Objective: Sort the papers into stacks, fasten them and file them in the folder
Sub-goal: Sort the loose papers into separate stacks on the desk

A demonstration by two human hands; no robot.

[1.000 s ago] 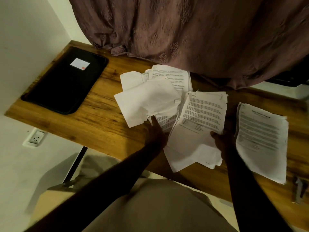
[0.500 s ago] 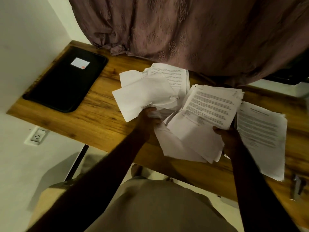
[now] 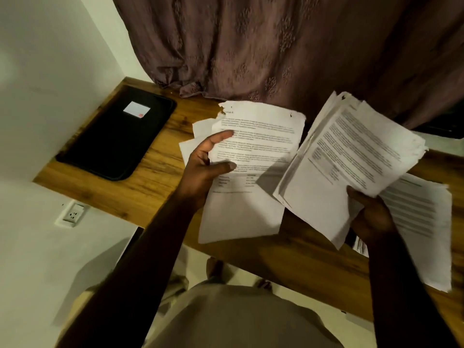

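My left hand (image 3: 203,167) grips the left edge of a printed sheet (image 3: 253,151) with a torn top corner, lifted above the wooden desk (image 3: 140,187). A few blank sheets (image 3: 198,129) show behind my fingers. Held up at a tilt to the right is a thick bundle of printed papers (image 3: 351,156), gripped at its lower edge by my right hand (image 3: 371,217). Another stack of printed papers (image 3: 426,222) lies on the desk under my right hand. A black folder (image 3: 113,141) with a small white label lies flat at the desk's left end.
A brown curtain (image 3: 276,46) hangs along the back of the desk. White wall stands on the left, with a socket (image 3: 72,214) below the desk edge. My lap (image 3: 238,320) is below the desk's front edge.
Both hands have lifted their papers off the desk and raised them toward me. The right bundle has tilted up and to the right; the left hand now grips a printed sheet.
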